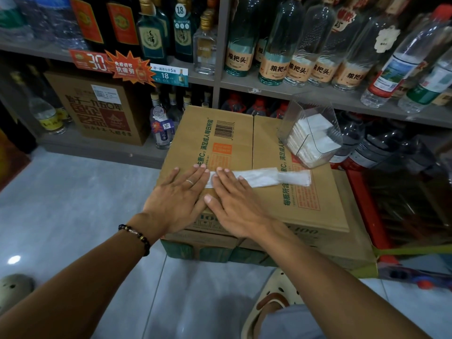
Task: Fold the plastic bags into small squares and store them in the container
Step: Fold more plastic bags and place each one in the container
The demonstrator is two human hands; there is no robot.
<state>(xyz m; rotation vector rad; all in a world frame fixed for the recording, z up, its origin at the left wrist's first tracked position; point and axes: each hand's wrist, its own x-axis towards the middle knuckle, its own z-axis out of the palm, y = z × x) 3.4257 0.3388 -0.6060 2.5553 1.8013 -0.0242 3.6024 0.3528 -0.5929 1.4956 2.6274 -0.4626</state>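
Now both hands, left hand and right hand, press flat with straight fingers on the long folded plastic bag atop the cardboard box; the clear container stands far right.

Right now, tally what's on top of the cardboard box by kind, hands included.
Hands pressing flat: 2, the left hand and the right hand
Plastic bag folded into a long strip: 1
Clear container holding folded squares: 1
Total: 4
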